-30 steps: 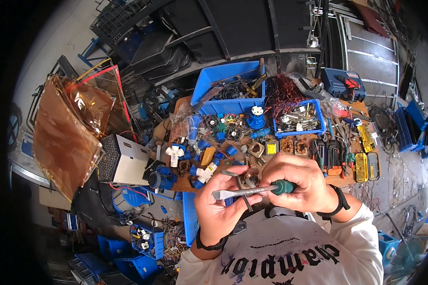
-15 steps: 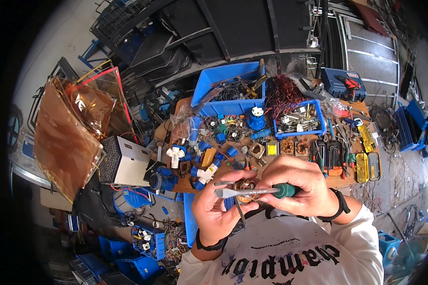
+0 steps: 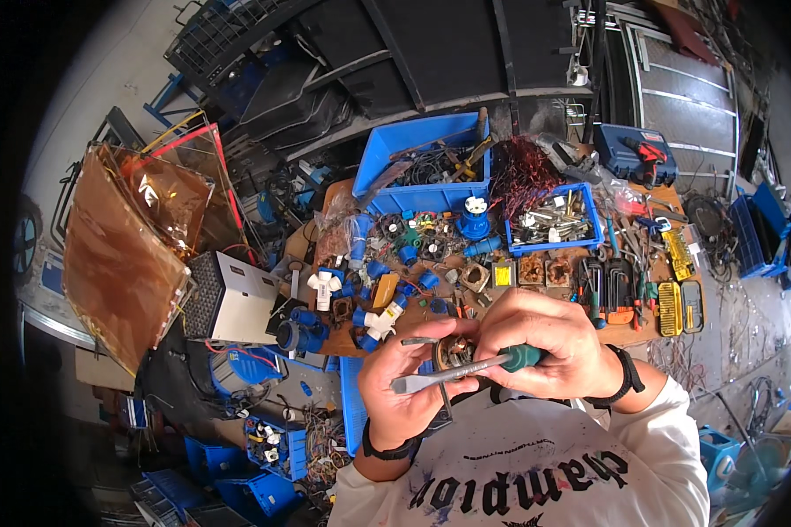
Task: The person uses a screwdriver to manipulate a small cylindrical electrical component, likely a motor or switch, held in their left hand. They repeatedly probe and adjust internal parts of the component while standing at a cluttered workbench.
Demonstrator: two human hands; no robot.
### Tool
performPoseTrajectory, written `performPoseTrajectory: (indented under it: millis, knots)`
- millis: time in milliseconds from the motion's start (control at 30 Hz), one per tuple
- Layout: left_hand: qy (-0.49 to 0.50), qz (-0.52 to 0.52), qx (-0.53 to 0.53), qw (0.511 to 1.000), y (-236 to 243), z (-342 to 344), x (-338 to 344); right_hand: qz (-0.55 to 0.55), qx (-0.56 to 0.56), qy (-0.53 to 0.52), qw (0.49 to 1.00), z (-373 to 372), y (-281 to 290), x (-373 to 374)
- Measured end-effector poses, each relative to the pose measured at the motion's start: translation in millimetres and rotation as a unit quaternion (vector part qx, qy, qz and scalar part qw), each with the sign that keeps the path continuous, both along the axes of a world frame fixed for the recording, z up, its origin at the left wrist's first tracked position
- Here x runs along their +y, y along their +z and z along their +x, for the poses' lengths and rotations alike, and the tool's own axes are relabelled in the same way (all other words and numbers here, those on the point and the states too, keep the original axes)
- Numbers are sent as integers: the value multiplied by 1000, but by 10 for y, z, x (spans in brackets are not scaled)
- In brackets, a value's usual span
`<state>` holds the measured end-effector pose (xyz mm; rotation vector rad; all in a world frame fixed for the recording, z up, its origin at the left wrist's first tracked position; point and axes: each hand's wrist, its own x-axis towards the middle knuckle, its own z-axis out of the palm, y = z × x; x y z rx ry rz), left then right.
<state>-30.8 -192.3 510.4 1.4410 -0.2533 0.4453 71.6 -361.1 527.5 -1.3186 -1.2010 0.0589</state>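
Observation:
My right hand (image 3: 549, 338) grips the dark green handle of a screwdriver (image 3: 466, 369); its flat metal blade points left across my left palm. My left hand (image 3: 409, 378) holds a small round part with copper winding (image 3: 453, 351) between thumb and fingers, close to my chest. A thin metal pin sticks out left above that part. Both hands touch around the part, just in front of the cluttered wooden workbench (image 3: 642, 334).
The bench carries blue plastic fittings (image 3: 413, 263), a large blue bin (image 3: 426, 167) of cables, a small blue tray of metal parts (image 3: 554, 220), yellow tool cases (image 3: 677, 290) and a copper wire tangle (image 3: 523, 176). A white box (image 3: 233, 299) and brown plastic-wrapped frame (image 3: 119, 255) stand left.
Both hands have shifted slightly with the screwdriver blade tilting a little lower at its left tip; the grip on tool and part is unchanged.

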Motion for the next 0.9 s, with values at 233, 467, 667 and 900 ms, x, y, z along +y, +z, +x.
performPoseTrajectory:
  millis: [233,467,667,900]
  knots:
    - [11,33,-28,999,48,44,-18,34,-1,-13,999,-1,-75,27]
    - [3,21,-22,1000,11,60,4,35,23,-16,999,-18,-86,52]
    - [2,6,-11,1000,-13,53,13,15,8,1,1000,15,-88,39]
    - [-3,19,-15,1000,3,37,21,-4,-1,20,1000,39,-29,20]
